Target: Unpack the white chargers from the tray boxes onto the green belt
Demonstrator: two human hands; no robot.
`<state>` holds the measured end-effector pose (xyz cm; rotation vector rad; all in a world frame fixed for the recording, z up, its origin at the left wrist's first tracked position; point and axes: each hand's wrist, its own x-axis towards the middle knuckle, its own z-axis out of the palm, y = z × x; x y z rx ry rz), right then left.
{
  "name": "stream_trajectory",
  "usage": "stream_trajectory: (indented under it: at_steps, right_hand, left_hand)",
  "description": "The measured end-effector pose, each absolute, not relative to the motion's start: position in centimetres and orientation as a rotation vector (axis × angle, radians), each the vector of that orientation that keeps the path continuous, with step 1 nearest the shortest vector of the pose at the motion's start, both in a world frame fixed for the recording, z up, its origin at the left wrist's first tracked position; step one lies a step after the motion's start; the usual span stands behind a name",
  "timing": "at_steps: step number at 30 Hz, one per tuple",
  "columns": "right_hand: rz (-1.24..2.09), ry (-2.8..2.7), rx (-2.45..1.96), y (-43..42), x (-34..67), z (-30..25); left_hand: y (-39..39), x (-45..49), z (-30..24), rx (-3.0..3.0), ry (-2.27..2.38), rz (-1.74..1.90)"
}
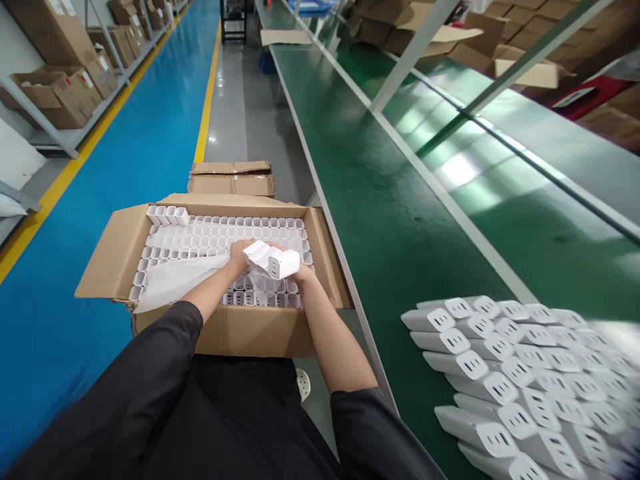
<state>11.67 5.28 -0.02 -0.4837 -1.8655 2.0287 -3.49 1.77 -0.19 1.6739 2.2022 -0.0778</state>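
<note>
Several white plastic charger housings (283, 264) with slotted ends are bunched between my two hands, just above an open cardboard box (255, 330). My left hand (240, 255) is closed around the left side of the bunch. At the right end my right hand (303, 273) grips the same housings, its fingers mostly hidden behind them. Rows of upright white housings (215, 230) fill the box below. A crumpled sheet of thin white packing film (180, 279) lies over part of them. A few housings (168, 215) lie on top in the box's far left corner.
A green workbench (350, 167) runs along my right, carrying a large pile of white housings (530, 373) near me. Beyond the open box is a closed carton (231, 181). A metal shelf (75, 137) with cartons lines the blue floor on the left. Metal posts (415, 53) rise from the bench.
</note>
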Motion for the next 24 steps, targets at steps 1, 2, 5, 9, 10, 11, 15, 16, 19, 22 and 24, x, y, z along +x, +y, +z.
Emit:
stream_trajectory:
  at_steps: [1,2,5,9,10,11,15,16,19,22,24]
  right_hand:
    - [2.030,-1.851,-0.485,5.2,11.7,-0.1]
    - [2.027,-1.845,-0.496,5.2,11.7,-0.2]
    - [2.010,-1.848,-0.534,5.7,12.1,-1.0]
    - [1.983,-1.848,-0.592,7.0,13.6,-1.8]
    - [1.949,-1.854,-0.621,7.4,14.3,-1.8]
    - [1.896,-1.868,-0.662,7.8,15.1,-1.8]
    - [1.544,-1.932,-0.883,9.1,18.8,-1.3]
    - [1.461,-1.947,-0.928,9.4,19.6,-1.2]
    - [1.246,-2.009,-1.022,10.4,21.1,-1.5]
    - [1.074,-2.072,-1.075,11.1,21.4,-2.3]
    - [0.991,-2.109,-1.088,11.3,21.1,-2.9]
  left_hand:
    - [1.8,-3.5,-0.3,1.666,2.198,-0.077]
    - [1.8,-3.5,-0.4,1.658,2.194,-0.077]
    - [1.6,-3.7,-0.8,1.653,2.187,-0.068]
    - [1.0,-4.4,-0.9,1.696,2.154,-0.038]
    - [0.8,-4.7,-0.8,1.714,2.133,-0.029]
    - [0.5,-5.2,-0.6,1.733,2.106,-0.023]
    - [-1.4,-8.4,0.6,1.786,1.971,-0.037]
    - [-2.1,-9.5,1.0,1.786,1.944,-0.052]
    - [-4.5,-13.2,2.2,1.750,1.906,-0.106]
    - [-6.7,-17.3,3.5,1.664,1.943,-0.141]
    - [-7.7,-20.1,4.5,1.580,2.001,-0.135]
